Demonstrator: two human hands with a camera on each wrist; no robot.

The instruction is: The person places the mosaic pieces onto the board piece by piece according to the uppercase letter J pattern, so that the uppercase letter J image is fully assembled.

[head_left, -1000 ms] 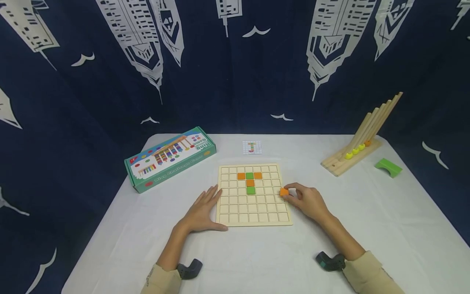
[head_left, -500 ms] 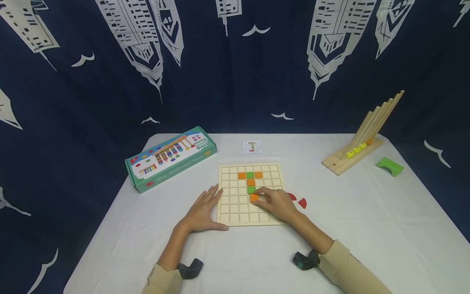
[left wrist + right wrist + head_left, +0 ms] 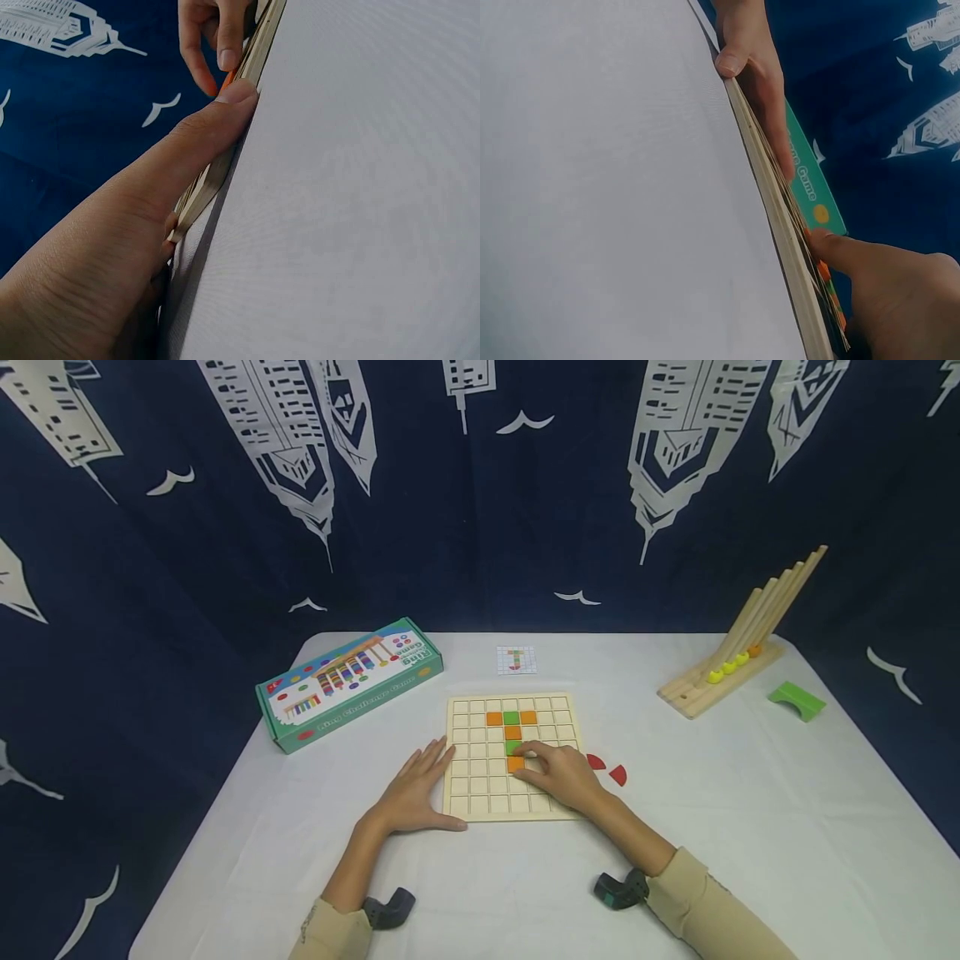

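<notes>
A wooden grid board [image 3: 480, 787] lies on the white table. On it, orange and green square tiles form a T shape, topped by a green tile [image 3: 511, 717] between two orange ones. My right hand [image 3: 567, 775] is over the board, thumb and forefinger at opposite sides of the lowest orange tile [image 3: 515, 764], which sits in a cell below a green tile. In the left wrist view a sliver of that orange tile [image 3: 227, 79] shows by the right fingertips. My left hand [image 3: 411, 792] rests at the board's left edge, fingers spread, thumb along the near corner.
Two red wedge pieces [image 3: 618, 775] lie right of the board. A small pattern card [image 3: 517, 660] is behind it. A green game box [image 3: 352, 681] stands back left. At the right are a wooden peg stand [image 3: 686, 697] with yellow and orange beads and a green arch block [image 3: 797, 700].
My right hand has carried the orange tile leftward from the board's right edge to the cell below the green tile, uncovering the red wedges. My left hand has stayed put.
</notes>
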